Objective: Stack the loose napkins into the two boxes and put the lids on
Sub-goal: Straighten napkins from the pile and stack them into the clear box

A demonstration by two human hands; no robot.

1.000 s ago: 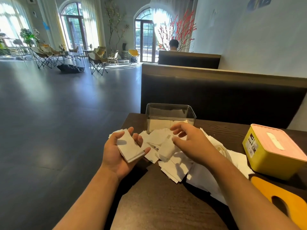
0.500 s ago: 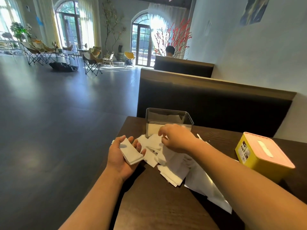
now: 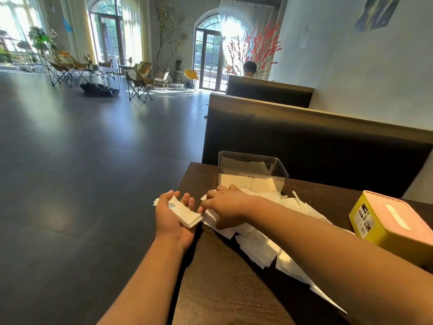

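Beyond the dark wooden table (image 3: 234, 289) we see the dark back of a bench (image 3: 304, 148), and past it a grey floor (image 3: 93, 160) with folding chairs (image 3: 139, 83) near arched windows. Our right forearm crosses the table and covers part of the loose napkins (image 3: 257, 247), white squares that lie scattered and overlapping between the two boxes.

The clear box (image 3: 251, 170) stands at the far edge with no lid on it, its lower part filled with napkins. The yellow box (image 3: 386, 221) sits well to the right with its pink lid (image 3: 396, 216) on.

Our left hand (image 3: 172, 219) lies palm up at the table's left edge, fingers curled round a small stack (image 3: 187, 214) of napkins. Our right hand (image 3: 228, 208) is palm down on the heap just beside that stack, fingers bent. We cannot tell whether it has hold of a napkin. The yellow box is cut off by the right edge.
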